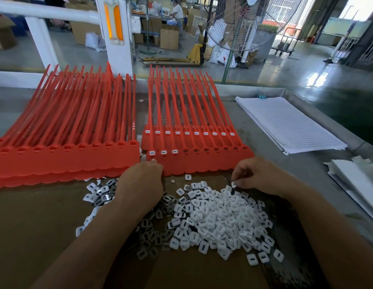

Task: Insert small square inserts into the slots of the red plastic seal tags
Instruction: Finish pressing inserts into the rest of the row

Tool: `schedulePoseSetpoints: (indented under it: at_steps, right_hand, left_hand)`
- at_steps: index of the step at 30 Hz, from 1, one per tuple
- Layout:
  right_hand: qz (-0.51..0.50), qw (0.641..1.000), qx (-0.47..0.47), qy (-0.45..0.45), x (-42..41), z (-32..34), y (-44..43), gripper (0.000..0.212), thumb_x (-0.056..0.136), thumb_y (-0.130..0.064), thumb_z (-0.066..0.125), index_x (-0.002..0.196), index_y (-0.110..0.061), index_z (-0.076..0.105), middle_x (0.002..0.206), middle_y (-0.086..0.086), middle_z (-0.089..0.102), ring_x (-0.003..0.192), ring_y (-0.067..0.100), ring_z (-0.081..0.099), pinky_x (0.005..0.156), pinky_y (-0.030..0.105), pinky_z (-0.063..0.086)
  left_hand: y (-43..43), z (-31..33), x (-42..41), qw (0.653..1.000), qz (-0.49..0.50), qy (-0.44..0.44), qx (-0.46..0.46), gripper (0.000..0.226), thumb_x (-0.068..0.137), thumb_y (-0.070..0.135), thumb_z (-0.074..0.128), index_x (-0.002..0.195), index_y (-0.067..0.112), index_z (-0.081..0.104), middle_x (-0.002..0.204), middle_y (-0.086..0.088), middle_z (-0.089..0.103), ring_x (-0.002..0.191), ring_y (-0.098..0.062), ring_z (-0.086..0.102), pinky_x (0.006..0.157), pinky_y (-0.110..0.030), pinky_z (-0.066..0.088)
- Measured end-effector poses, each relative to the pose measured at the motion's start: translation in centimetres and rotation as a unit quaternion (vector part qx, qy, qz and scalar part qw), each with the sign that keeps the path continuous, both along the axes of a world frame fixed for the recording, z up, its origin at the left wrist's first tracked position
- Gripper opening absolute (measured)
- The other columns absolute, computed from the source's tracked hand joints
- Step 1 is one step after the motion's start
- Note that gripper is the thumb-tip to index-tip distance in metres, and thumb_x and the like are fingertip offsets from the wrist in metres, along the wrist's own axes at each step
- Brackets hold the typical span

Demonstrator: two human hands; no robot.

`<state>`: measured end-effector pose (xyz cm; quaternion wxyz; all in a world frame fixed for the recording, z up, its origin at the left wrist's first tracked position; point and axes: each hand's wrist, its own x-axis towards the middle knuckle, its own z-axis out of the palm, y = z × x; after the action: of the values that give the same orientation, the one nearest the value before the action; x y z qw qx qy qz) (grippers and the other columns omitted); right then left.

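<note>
Red seal tags point(194, 161) lie in two sheets, the pile of white inserts point(219, 222) before them. The left hand point(141, 184) curls at the right sheet's edge, grip not clear; the right hand point(258, 176) pinches one insert point(233, 184) above the pile

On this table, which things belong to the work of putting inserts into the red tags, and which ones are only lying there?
For the job: right sheet of red tags, left stack of red tags, pile of square inserts, one insert pinched by the right hand, left hand at the sheet's edge.
Lying about: lined paper stack, white sheets, standing fan.
</note>
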<state>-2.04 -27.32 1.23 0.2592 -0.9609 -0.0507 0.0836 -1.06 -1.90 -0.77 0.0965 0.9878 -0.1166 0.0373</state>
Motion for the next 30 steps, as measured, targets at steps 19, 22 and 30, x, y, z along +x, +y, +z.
schedulePoseSetpoints:
  at_steps: [19,22,30]
  right_hand:
    - [-0.026,0.991,0.1,-0.087,6.5,0.6,8.7,0.022,0.083,-0.01,0.063,0.067,-0.025,0.06,0.071,-0.015,0.056,0.068,-0.004,0.051,0.059,0.013,0.037]
    - [-0.038,0.992,0.097,-0.077,7.4,-0.3,9.4,0.013,0.083,-0.01,0.063,0.074,-0.019,0.067,0.077,-0.011,0.061,0.073,-0.001,0.052,0.068,0.018,0.039]
    - [-0.052,0.996,0.067,-0.036,8.2,-0.8,9.5,0.008,0.082,-0.012,0.066,0.078,-0.018,0.069,0.103,0.001,0.067,0.089,0.006,0.053,0.076,0.022,0.038]
  left_hand:
    - [0.1,-0.3,-0.1,1.0,-0.007,-0.02,0.003,0.037,0.088,0.009,0.038,0.118,0.018,0.057,0.126,0.001,0.055,0.108,-0.016,0.055,0.086,-0.028,0.046]
    - [0.2,-0.4,0.0,1.0,-0.01,-0.026,0.004,0.036,0.089,0.01,0.038,0.118,0.018,0.057,0.126,0.001,0.055,0.107,-0.016,0.056,0.085,-0.028,0.046]
    - [0.2,-0.7,0.2,0.999,-0.006,-0.035,0.01,0.035,0.094,0.014,0.036,0.125,0.014,0.051,0.118,-0.003,0.06,0.101,-0.019,0.059,0.082,-0.03,0.05]
